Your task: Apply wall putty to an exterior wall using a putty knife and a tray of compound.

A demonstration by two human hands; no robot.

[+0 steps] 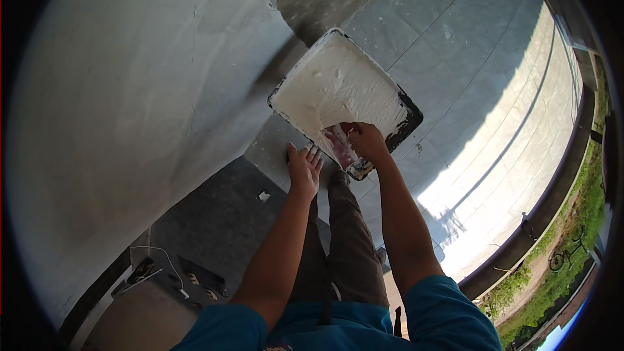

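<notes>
gripping the reddish flat tool (pixel 338 145) in the right hand (pixel 369 143); splaying the left hand (pixel 304 169) just beside the black-rimmed tray (pixel 412 117), near the grey wall (pixel 136 110). probably best to draw the tool low and evenly through the white paste (pixel 344 84).

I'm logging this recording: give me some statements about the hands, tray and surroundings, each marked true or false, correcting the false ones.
1. The right hand holds a flat reddish tool. True.
2. The left hand grips that tool too. False: it is open, beside the tray.
3. White smears show on the left hand's fingers. True.
4. The paste in the tray is black. False: it is white.
5. Sunlit floor lies right of the tray. True.
</notes>
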